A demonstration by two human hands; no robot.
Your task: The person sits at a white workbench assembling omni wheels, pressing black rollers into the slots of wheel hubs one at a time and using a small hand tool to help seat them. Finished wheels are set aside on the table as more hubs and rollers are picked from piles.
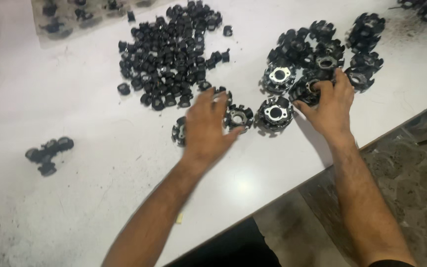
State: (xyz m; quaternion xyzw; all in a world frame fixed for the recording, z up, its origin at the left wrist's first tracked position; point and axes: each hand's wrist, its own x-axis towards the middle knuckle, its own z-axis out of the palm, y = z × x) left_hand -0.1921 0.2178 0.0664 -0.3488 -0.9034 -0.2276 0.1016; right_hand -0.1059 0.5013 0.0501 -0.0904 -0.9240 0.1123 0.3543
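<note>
left hand point(204, 127) over rings, right hand point(329, 105) gripping ring point(306, 89)

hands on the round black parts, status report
Left hand flat by one round black part. Right hand gripping another. Small-piece pile behind, not blocking.

One package shows: a clear plastic bag point(75, 17) lying flat at the far left end of the white counter point(75, 207), cut off by the upper edge of the view. It is see-through and crumpled, with a few small black parts dimly visible inside. It lies just left of the heap of loose black pieces point(171, 54). No labels, signs or screens are visible.
</note>
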